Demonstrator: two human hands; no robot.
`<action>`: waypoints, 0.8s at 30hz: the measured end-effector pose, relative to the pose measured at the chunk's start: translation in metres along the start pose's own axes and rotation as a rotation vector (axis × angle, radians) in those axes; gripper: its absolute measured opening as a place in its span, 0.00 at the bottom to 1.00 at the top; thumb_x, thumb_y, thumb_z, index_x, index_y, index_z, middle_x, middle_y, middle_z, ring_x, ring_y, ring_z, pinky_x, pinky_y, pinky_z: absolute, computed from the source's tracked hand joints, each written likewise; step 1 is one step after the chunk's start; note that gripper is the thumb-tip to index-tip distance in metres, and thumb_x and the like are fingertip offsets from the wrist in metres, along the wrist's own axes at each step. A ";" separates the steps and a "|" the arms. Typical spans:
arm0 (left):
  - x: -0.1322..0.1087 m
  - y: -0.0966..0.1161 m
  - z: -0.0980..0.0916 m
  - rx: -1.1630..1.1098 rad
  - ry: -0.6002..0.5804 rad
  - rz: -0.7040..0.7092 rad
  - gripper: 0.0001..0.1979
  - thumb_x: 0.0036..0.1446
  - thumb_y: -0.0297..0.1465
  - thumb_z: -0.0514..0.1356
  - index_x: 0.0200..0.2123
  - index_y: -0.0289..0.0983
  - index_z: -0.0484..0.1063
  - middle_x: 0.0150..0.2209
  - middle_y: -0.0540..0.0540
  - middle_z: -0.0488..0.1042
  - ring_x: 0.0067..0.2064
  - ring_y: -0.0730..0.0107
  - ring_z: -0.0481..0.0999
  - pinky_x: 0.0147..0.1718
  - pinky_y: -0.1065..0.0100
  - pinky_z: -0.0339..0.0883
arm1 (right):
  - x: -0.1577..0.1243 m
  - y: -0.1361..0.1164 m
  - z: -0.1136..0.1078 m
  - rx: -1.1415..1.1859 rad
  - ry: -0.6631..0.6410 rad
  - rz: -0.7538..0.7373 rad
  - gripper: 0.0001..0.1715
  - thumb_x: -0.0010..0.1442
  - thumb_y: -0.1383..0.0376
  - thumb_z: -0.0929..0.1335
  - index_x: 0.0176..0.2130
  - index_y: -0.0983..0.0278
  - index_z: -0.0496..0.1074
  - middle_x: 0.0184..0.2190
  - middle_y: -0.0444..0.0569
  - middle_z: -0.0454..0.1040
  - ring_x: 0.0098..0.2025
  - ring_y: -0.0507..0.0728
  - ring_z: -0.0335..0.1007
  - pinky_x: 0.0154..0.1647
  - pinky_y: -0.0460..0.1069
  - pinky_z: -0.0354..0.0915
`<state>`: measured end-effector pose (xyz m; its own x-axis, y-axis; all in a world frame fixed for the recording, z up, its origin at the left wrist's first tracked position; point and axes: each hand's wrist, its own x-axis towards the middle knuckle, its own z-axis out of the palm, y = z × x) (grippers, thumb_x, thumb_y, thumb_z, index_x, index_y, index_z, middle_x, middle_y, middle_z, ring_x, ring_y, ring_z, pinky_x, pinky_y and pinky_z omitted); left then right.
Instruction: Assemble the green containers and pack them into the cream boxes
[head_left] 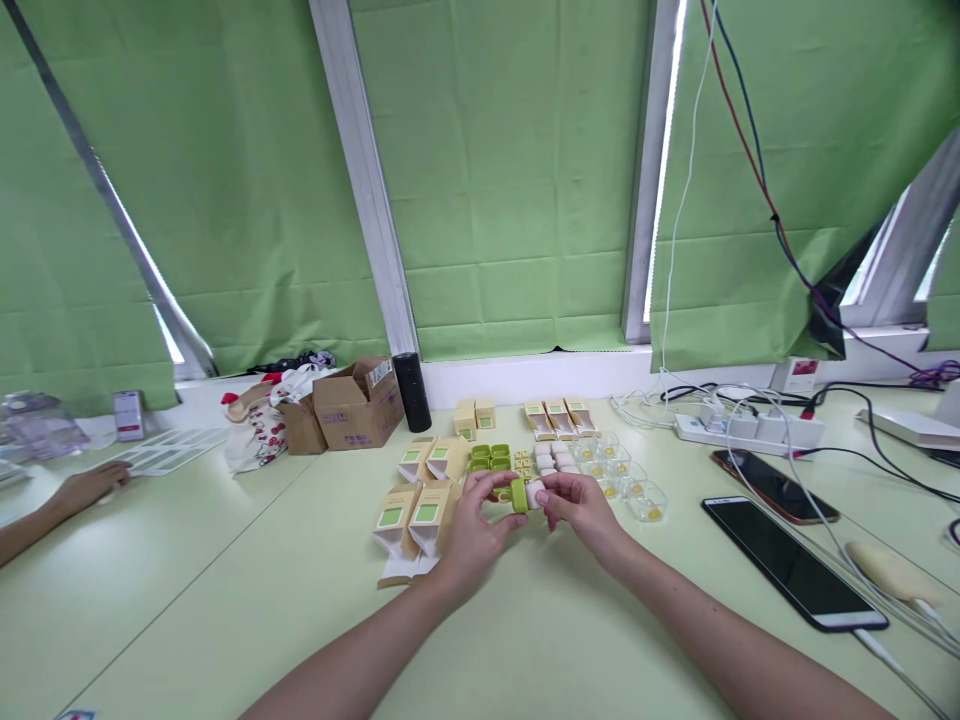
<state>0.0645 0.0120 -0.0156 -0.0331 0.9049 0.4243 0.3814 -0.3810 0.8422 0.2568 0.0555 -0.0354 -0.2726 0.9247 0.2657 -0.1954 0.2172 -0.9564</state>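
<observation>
My left hand [474,525] and my right hand [581,507] meet over the pale green table [225,600]. Between their fingertips they pinch a small piece with a green part [519,495] on the left and a white part [534,493] on the right. Just behind the hands lie green trays [490,458], a group of small white pieces [553,456] and several clear plastic cups with yellow bits [630,482]. Tan cartons with green labels [420,500] lie left of my left hand.
More tan cartons [559,417] stand near the window sill. A brown cardboard box [358,402], a black cylinder [412,392] and a printed bag [255,425] sit at the back left. Two phones [787,560], a power strip [750,428] and cables lie right. Another person's hand [90,485] rests far left.
</observation>
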 end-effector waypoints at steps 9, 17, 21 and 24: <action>0.000 -0.007 0.001 0.007 0.005 0.016 0.25 0.45 0.23 0.73 0.48 0.45 0.82 0.51 0.46 0.75 0.53 0.57 0.76 0.53 0.59 0.72 | -0.002 -0.001 0.003 -0.007 0.029 -0.009 0.29 0.47 0.44 0.80 0.32 0.66 0.82 0.25 0.47 0.77 0.24 0.53 0.68 0.25 0.49 0.69; -0.001 -0.011 0.003 -0.006 0.014 0.039 0.22 0.45 0.26 0.74 0.47 0.43 0.81 0.50 0.45 0.75 0.51 0.58 0.76 0.51 0.59 0.72 | -0.005 -0.004 0.008 -0.074 0.037 -0.028 0.32 0.51 0.39 0.77 0.32 0.66 0.81 0.23 0.46 0.75 0.23 0.53 0.67 0.25 0.48 0.68; -0.002 -0.010 0.003 -0.018 0.015 0.035 0.23 0.46 0.26 0.74 0.48 0.42 0.81 0.50 0.45 0.75 0.51 0.59 0.75 0.51 0.60 0.71 | -0.005 0.000 0.011 -0.077 0.053 -0.032 0.33 0.51 0.38 0.77 0.31 0.65 0.80 0.24 0.47 0.76 0.23 0.53 0.67 0.25 0.49 0.68; -0.003 -0.011 0.004 -0.024 0.015 0.032 0.23 0.47 0.26 0.74 0.48 0.42 0.80 0.49 0.45 0.75 0.50 0.59 0.75 0.52 0.60 0.70 | -0.005 0.003 0.012 -0.068 0.050 -0.028 0.33 0.51 0.38 0.77 0.32 0.65 0.80 0.24 0.47 0.76 0.23 0.53 0.67 0.25 0.49 0.69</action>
<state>0.0640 0.0141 -0.0271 -0.0351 0.8892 0.4561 0.3607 -0.4143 0.8356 0.2464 0.0473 -0.0383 -0.2203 0.9321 0.2875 -0.1375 0.2622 -0.9552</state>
